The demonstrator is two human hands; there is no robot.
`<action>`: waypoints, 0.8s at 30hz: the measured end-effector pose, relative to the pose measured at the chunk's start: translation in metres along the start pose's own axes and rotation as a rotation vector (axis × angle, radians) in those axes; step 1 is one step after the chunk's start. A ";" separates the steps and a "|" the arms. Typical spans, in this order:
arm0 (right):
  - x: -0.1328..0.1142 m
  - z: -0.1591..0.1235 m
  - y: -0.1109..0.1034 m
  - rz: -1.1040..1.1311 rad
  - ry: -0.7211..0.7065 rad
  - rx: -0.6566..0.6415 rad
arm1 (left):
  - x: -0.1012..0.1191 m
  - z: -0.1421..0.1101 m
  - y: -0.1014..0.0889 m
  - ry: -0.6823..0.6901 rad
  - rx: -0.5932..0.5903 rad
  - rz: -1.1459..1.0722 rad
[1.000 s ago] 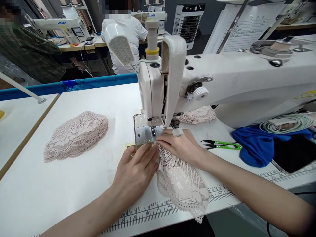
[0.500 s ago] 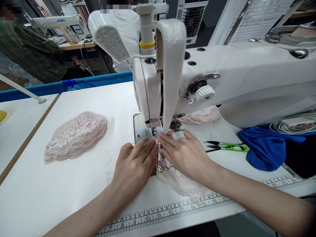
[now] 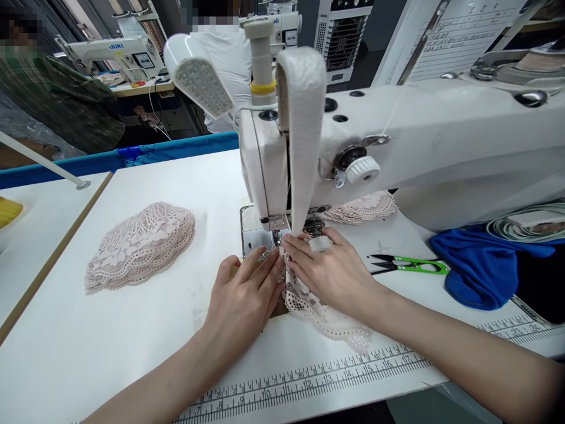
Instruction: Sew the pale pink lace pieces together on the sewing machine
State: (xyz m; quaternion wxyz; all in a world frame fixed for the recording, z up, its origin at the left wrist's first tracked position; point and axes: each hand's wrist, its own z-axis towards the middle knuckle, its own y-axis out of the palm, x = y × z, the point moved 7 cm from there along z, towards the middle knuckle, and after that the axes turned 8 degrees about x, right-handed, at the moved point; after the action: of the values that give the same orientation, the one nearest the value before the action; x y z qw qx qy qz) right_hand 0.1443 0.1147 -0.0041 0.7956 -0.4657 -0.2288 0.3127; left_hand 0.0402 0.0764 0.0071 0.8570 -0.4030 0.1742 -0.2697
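Note:
A pale pink lace piece [image 3: 335, 324] lies under the needle area of a white sewing machine [image 3: 265, 159], its scalloped end trailing toward the table's front edge. My left hand [image 3: 242, 288] is left of the presser foot [image 3: 277, 237], its fingers drawn together on the lace's left edge. From the right, my right hand [image 3: 326, 265] holds the lace down close to the foot, fingers bent and close together. Both sets of fingertips almost meet there and cover the stitched edge. Beneath my hands, the metal needle plate [image 3: 255, 237] shows partly.
A stack of lace pieces [image 3: 141, 247] lies on the left, another lace stack [image 3: 364, 207] behind the needle. Green-handled thread snips [image 3: 415, 265], a blue cloth [image 3: 477, 265] and a black phone [image 3: 542, 288] are at right. A printed ruler [image 3: 309, 383] runs along the front edge. Two people sit beyond.
The lace has been drawn farther in under the machine, so its trailing end is shorter and folded. My right hand has shifted slightly down onto it. The view has moved closer.

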 end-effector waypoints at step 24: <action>0.008 0.003 0.000 -0.073 -0.023 0.015 | -0.004 0.001 -0.002 -0.045 0.004 0.015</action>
State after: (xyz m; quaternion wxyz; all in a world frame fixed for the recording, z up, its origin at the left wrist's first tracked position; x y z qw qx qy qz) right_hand 0.1478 0.1217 -0.0020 0.8074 -0.4473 -0.2522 0.2904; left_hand 0.0371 0.0782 0.0093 0.8637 -0.4058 0.1573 -0.2544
